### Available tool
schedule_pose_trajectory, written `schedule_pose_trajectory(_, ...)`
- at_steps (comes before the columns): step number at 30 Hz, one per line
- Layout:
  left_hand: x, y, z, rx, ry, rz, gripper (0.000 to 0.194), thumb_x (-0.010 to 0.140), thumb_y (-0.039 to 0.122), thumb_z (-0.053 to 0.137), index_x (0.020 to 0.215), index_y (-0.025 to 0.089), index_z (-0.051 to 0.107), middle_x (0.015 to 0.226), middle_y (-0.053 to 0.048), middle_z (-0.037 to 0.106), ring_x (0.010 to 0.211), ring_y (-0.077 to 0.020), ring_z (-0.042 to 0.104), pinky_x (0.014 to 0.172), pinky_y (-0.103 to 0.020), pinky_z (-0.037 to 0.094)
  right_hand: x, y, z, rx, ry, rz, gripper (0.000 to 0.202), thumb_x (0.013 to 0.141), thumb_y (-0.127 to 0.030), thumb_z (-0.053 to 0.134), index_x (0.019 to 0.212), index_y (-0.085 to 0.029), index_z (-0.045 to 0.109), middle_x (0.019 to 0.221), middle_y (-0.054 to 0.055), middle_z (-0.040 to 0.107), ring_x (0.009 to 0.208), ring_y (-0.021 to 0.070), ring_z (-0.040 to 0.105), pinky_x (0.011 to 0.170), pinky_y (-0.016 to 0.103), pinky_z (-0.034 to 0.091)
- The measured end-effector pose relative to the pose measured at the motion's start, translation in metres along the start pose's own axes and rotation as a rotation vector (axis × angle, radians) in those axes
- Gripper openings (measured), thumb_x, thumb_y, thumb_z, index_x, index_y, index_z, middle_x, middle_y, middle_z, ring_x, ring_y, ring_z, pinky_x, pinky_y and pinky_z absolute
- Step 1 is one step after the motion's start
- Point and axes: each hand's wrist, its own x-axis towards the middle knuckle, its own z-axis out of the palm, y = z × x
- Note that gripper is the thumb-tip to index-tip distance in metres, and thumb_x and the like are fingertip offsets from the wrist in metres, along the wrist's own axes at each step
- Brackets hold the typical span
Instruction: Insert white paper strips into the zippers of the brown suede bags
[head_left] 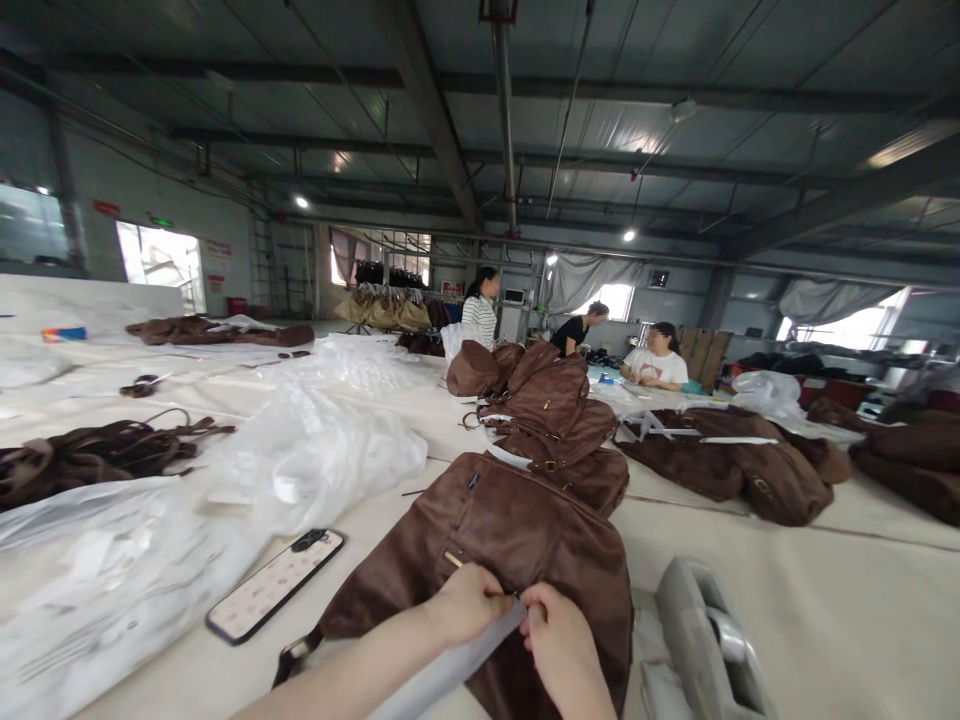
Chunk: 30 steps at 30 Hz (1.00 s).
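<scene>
Head view: a cropped white strip [450, 667] is pinched by the right hand [553, 622], the left hand [471, 603], fingertips hidden, can't be read, brown bag [559, 525] on cream desk [832, 600], beams [435, 100] overhead.

Right hand [559, 632] pinches; left hand [471, 604], just beside, seems curled.

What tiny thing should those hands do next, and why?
Maybe the right hand should ease the pale strip slightly toward the left hand, because the right hand seems to pinch its end, and both are close together over the brown bag.
</scene>
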Motion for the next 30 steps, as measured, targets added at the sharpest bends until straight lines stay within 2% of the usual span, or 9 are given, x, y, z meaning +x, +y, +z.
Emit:
schedule_pose_trajectory(3, 0.002, 0.0, 0.003, 0.027, 0.006, 0.027, 0.028, 0.07, 0.03, 0.051, 0.047, 0.015, 0.05, 0.046, 0.005, 0.027, 0.048, -0.0078, 0.029, 0.046, -0.022, 0.021, 0.002, 0.003, 0.002, 0.022, -0.024, -0.009, 0.031, 0.082, -0.016, 0.036, 0.088, -0.02, 0.066, 0.082, 0.005, 0.07, 0.077, 0.0167, 0.065, 0.066, 0.023, 0.047)
schedule_pose_trajectory(7, 0.001, -0.002, 0.007, -0.009, 0.035, 0.038, 0.027, 0.071, 0.028, 0.051, 0.048, 0.014, 0.054, 0.046, 0.005, 0.029, 0.049, -0.0079, 0.03, 0.047, -0.022, 0.022, 0.003, 0.007, 0.004, 0.122, -0.066, -0.028, 0.033, 0.081, -0.017, 0.035, 0.089, -0.017, 0.067, 0.08, 0.006, 0.069, 0.072, 0.0168, 0.065, 0.065, 0.025, 0.049)
schedule_pose_trajectory(12, -0.004, -0.014, 0.01, -0.239, 0.028, -0.009, 0.024, 0.069, 0.029, 0.052, 0.058, 0.012, 0.064, 0.049, 0.004, 0.039, 0.051, -0.009, 0.035, 0.048, -0.022, 0.027, 0.004, 0.008, 0.011, 0.294, -0.145, -0.025, 0.033, 0.079, -0.016, 0.034, 0.091, -0.015, 0.065, 0.073, 0.005, 0.067, 0.064, 0.0158, 0.064, 0.059, 0.025, 0.051)
schedule_pose_trajectory(15, -0.01, -0.02, 0.007, -0.36, 0.015, -0.049, 0.029, 0.069, 0.036, 0.056, 0.065, 0.01, 0.068, 0.05, 0.004, 0.044, 0.051, -0.0089, 0.037, 0.049, -0.021, 0.029, 0.003, 0.007, 0.014, 0.366, -0.17, -0.001, 0.031, 0.079, -0.019, 0.036, 0.091, -0.014, 0.064, 0.07, 0.005, 0.066, 0.063, 0.016, 0.064, 0.058, 0.026, 0.052)
schedule_pose_trajectory(18, -0.014, -0.025, 0.005, -0.362, -0.001, -0.022, 0.035, 0.07, 0.042, 0.058, 0.071, 0.009, 0.071, 0.053, 0.003, 0.049, 0.052, -0.0087, 0.039, 0.049, -0.021, 0.03, 0.003, 0.006, 0.014, 0.42, -0.202, 0.036, 0.028, 0.077, -0.02, 0.039, 0.092, -0.013, 0.062, 0.07, 0.005, 0.066, 0.064, 0.0164, 0.065, 0.06, 0.027, 0.053)
schedule_pose_trajectory(21, -0.014, -0.027, 0.007, -0.307, 0.013, -0.001, 0.033, 0.072, 0.037, 0.056, 0.076, 0.009, 0.073, 0.058, 0.001, 0.057, 0.055, -0.0095, 0.044, 0.052, -0.02, 0.034, 0.002, 0.005, 0.012, 0.466, -0.215, 0.092, 0.027, 0.077, -0.019, 0.038, 0.093, -0.012, 0.059, 0.072, 0.006, 0.067, 0.066, 0.0165, 0.066, 0.06, 0.027, 0.053)
schedule_pose_trajectory(25, -0.014, -0.027, 0.014, -0.268, 0.061, 0.007, 0.026, 0.073, 0.03, 0.055, 0.077, 0.012, 0.073, 0.067, 0.0, 0.064, 0.062, -0.0116, 0.051, 0.059, -0.021, 0.038, -0.001, 0.005, 0.008, 0.376, -0.191, 0.241, 0.021, 0.082, -0.021, 0.036, 0.087, -0.014, 0.055, 0.065, 0.005, 0.067, 0.053, 0.014, 0.064, 0.044, 0.02, 0.046)
schedule_pose_trajectory(28, -0.015, -0.026, 0.02, -0.204, 0.097, 0.061, 0.025, 0.075, 0.027, 0.052, 0.078, 0.014, 0.074, 0.07, 0.0, 0.067, 0.065, -0.0125, 0.054, 0.061, -0.021, 0.039, -0.003, 0.004, 0.008, 0.274, -0.268, 0.328, 0.03, 0.089, -0.033, 0.034, 0.081, -0.014, 0.055, 0.051, 0.003, 0.062, 0.038, 0.0118, 0.055, 0.032, 0.018, 0.035)
schedule_pose_trajectory(30, -0.016, -0.026, 0.022, -0.184, 0.115, 0.108, 0.027, 0.077, 0.026, 0.049, 0.079, 0.015, 0.073, 0.071, 0.0, 0.068, 0.066, -0.0125, 0.056, 0.061, -0.021, 0.04, -0.003, 0.003, 0.01, 0.25, -0.323, 0.316, 0.034, 0.089, -0.038, 0.036, 0.081, -0.013, 0.057, 0.048, 0.002, 0.06, 0.035, 0.0107, 0.052, 0.03, 0.017, 0.031)
